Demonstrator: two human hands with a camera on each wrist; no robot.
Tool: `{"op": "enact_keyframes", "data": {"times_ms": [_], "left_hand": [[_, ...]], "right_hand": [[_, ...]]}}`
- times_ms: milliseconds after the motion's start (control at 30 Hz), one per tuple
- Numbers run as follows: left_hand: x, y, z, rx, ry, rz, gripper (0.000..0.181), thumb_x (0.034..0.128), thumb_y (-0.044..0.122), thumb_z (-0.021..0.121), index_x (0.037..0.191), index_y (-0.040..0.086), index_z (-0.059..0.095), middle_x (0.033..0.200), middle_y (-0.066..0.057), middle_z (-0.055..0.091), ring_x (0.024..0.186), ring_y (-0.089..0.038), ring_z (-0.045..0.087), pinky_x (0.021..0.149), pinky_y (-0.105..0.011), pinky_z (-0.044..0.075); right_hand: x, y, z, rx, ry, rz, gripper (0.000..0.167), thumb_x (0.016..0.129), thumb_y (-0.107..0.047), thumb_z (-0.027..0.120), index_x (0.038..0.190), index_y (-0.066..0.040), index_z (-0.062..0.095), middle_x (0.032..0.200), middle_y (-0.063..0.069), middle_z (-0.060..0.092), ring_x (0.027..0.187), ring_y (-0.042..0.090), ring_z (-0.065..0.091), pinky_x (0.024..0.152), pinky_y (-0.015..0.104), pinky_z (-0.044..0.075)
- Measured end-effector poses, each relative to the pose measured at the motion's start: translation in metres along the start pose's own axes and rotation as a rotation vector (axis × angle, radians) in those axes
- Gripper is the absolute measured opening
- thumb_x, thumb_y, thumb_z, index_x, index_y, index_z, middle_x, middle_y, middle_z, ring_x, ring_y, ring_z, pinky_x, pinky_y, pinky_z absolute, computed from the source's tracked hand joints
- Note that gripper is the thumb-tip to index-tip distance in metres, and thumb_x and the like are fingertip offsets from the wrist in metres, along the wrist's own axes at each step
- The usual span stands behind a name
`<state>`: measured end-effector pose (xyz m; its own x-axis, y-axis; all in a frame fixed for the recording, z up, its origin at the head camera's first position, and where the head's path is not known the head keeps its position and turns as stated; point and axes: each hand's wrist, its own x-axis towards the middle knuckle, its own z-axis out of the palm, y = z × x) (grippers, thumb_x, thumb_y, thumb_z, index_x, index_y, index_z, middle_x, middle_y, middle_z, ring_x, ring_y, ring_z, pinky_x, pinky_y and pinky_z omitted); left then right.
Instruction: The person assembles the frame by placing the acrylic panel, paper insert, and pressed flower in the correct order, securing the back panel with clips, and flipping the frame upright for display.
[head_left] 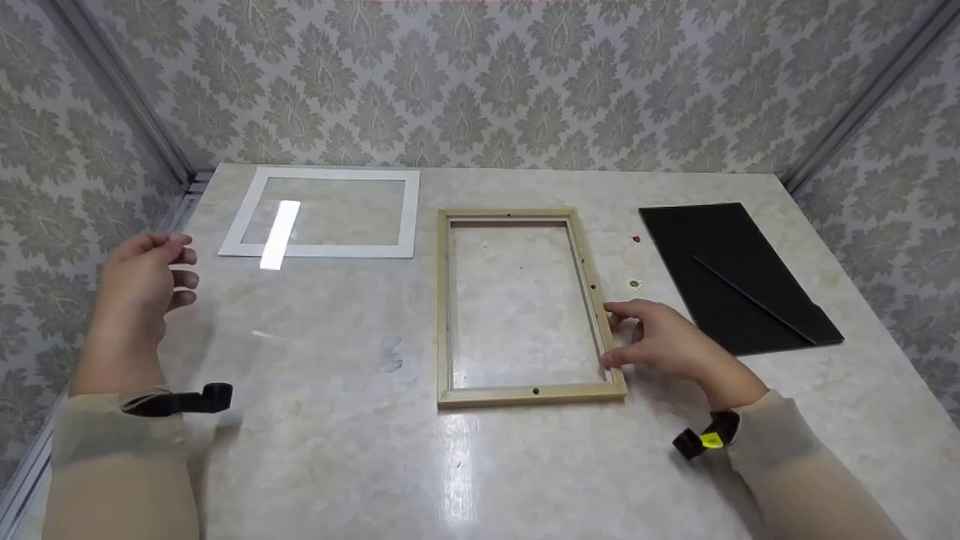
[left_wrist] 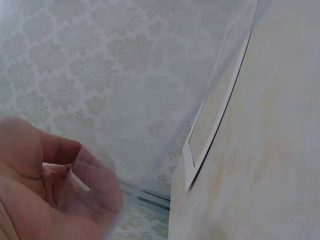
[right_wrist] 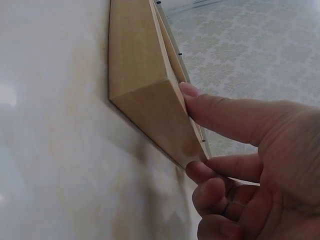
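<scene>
My left hand [head_left: 146,281] is raised over the table's left side and pinches a clear, see-through sheet [left_wrist: 145,115] between thumb and fingers. In the left wrist view the sheet's faint edge runs slantwise up from the hand; its full outline is hard to make out. A light wooden picture frame [head_left: 444,315] lies flat on the table's middle, with small dark dots along its rim. My right hand [head_left: 660,337] grips its right side near the lower corner. In the right wrist view the thumb [right_wrist: 220,110] presses the upper rim and curled fingers touch the outer side.
A white mat border [head_left: 326,251] lies at the back left. At right rests a black backing board [head_left: 720,270] with a thin stand line across it. A tiny red flower [head_left: 636,238] and a small white flower [head_left: 635,284] lie between frame and board. Patterned walls surround the table.
</scene>
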<state>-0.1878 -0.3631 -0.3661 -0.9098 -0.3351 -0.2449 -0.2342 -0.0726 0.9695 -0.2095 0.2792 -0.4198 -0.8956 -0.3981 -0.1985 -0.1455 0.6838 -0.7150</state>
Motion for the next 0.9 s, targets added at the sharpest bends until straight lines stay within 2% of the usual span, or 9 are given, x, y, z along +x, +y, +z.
{"op": "enact_keyframes", "data": {"times_ms": [100, 233, 400, 500, 633, 733, 900], "left_hand": [[-0.002, 0.000, 0.003, -0.181, -0.012, 0.036, 0.012, 0.1214, 0.024, 0.048, 0.128, 0.019, 0.056, 0.092, 0.005, 0.064, 0.068, -0.014, 0.059, 0.056, -0.025, 0.052], [-0.002, -0.003, 0.005, -0.385, -0.043, 0.079, 0.020, 0.1213, 0.019, 0.046, 0.140, 0.023, 0.054, 0.093, -0.001, 0.064, 0.067, -0.017, 0.059, 0.055, -0.028, 0.050], [0.004, -0.012, 0.011, -0.653, -0.161, 0.115, 0.026, 0.1211, 0.015, 0.045, 0.145, 0.022, 0.053, 0.098, -0.007, 0.067, 0.070, -0.023, 0.063, 0.060, -0.031, 0.053], [0.008, -0.019, 0.020, -0.766, -0.212, 0.132, 0.026, 0.1199, 0.014, 0.048, 0.144, 0.020, 0.055, 0.103, -0.009, 0.069, 0.074, -0.025, 0.065, 0.064, -0.032, 0.057], [0.012, -0.026, 0.031, -0.789, -0.207, 0.143, 0.027, 0.1177, 0.013, 0.054, 0.144, 0.019, 0.053, 0.105, -0.009, 0.071, 0.076, -0.024, 0.070, 0.065, -0.031, 0.063], [0.015, -0.032, 0.039, -0.750, -0.189, 0.143, 0.031, 0.1164, 0.009, 0.057, 0.145, 0.019, 0.050, 0.104, -0.008, 0.072, 0.074, -0.022, 0.075, 0.063, -0.029, 0.066], [0.017, -0.040, 0.049, -0.674, -0.179, 0.158, 0.033, 0.1141, 0.006, 0.062, 0.142, 0.019, 0.050, 0.105, -0.006, 0.074, 0.075, -0.019, 0.078, 0.063, -0.028, 0.068]], "right_hand": [[0.000, 0.000, 0.000, -0.004, 0.002, 0.002, 0.095, 0.089, -0.025, 0.099, 0.165, 0.006, 0.052, 0.141, 0.022, 0.070, 0.081, 0.014, 0.060, 0.069, 0.023, 0.054], [0.000, -0.001, 0.000, -0.020, 0.002, 0.010, 0.096, 0.089, -0.027, 0.099, 0.165, 0.006, 0.051, 0.142, 0.022, 0.070, 0.084, 0.016, 0.060, 0.071, 0.024, 0.054], [0.000, -0.002, 0.000, -0.049, 0.015, -0.006, 0.095, 0.089, -0.029, 0.099, 0.164, 0.006, 0.053, 0.142, 0.023, 0.070, 0.086, 0.017, 0.060, 0.074, 0.024, 0.053], [0.001, -0.001, 0.000, -0.060, 0.018, -0.020, 0.094, 0.089, -0.028, 0.099, 0.163, 0.007, 0.054, 0.142, 0.023, 0.071, 0.087, 0.017, 0.060, 0.076, 0.024, 0.052], [0.001, 0.001, 0.001, -0.063, 0.019, -0.020, 0.093, 0.089, -0.028, 0.099, 0.163, 0.007, 0.054, 0.142, 0.024, 0.071, 0.088, 0.018, 0.059, 0.078, 0.025, 0.052], [0.001, 0.002, 0.001, -0.063, 0.021, -0.014, 0.093, 0.089, -0.028, 0.099, 0.163, 0.006, 0.054, 0.142, 0.023, 0.071, 0.088, 0.017, 0.059, 0.079, 0.025, 0.051], [0.001, 0.003, 0.001, -0.023, 0.011, 0.010, 0.095, 0.089, -0.026, 0.099, 0.165, 0.006, 0.052, 0.144, 0.022, 0.069, 0.082, 0.014, 0.059, 0.072, 0.023, 0.054]]}}
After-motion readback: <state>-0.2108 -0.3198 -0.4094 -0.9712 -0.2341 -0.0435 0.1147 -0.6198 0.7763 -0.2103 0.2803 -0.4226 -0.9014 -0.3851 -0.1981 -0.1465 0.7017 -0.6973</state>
